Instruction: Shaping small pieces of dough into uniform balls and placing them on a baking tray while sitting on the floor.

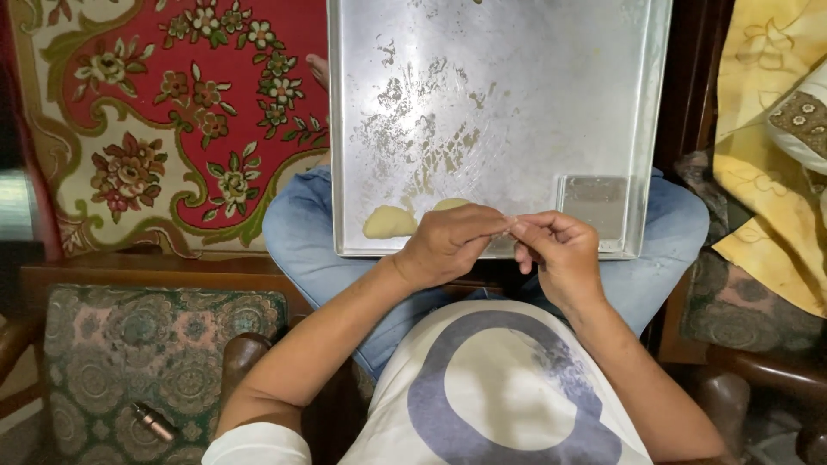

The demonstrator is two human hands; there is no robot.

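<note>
A large silver baking tray (491, 103) rests across my lap, smeared with greasy dough marks. Two pale dough lumps lie at its near edge: one (388, 221) in the open, the other (451, 204) half hidden behind my left hand (448, 245). My right hand (560, 254) meets the left over the tray's near rim. The fingertips of both hands pinch together on something small and thin; it is too small to identify. A small shiny rectangular sheet (594, 205) lies flat in the tray's near right corner.
A red floral carpet (172, 112) lies to the left, with a bare foot (318, 69) at the tray's left edge. A patterned seat cushion (129, 344) at lower left carries a small brown metal cylinder (153, 422). Yellow cloth (775, 129) hangs at the right.
</note>
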